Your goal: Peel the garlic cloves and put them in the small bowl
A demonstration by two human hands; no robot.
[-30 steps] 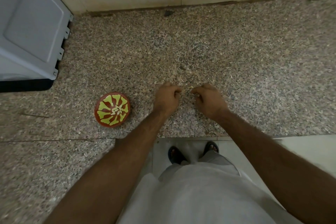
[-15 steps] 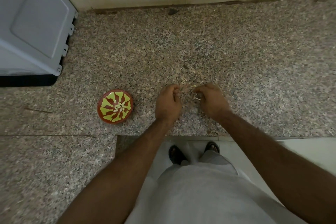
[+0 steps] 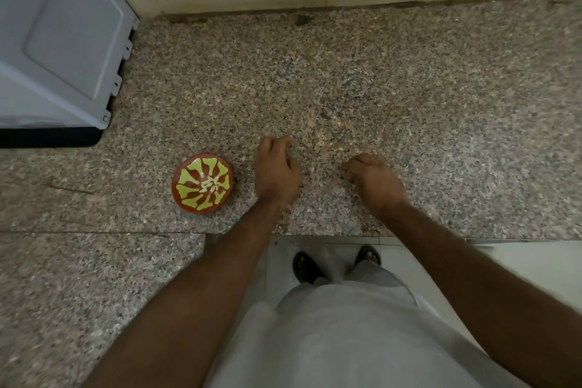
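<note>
Resting apart on the counter (image 3: 409,104), both hands, left hand (image 3: 275,172) and right hand (image 3: 374,181) curled, grip unclear, peeled cloves (image 3: 209,185) jumbled in small bowl (image 3: 189,201)

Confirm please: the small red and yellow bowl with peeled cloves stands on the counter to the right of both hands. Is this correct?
Not quite. In the head view the bowl stands to the left of both hands, beside the left hand; the right hand is farther away. It does hold peeled cloves.
</note>
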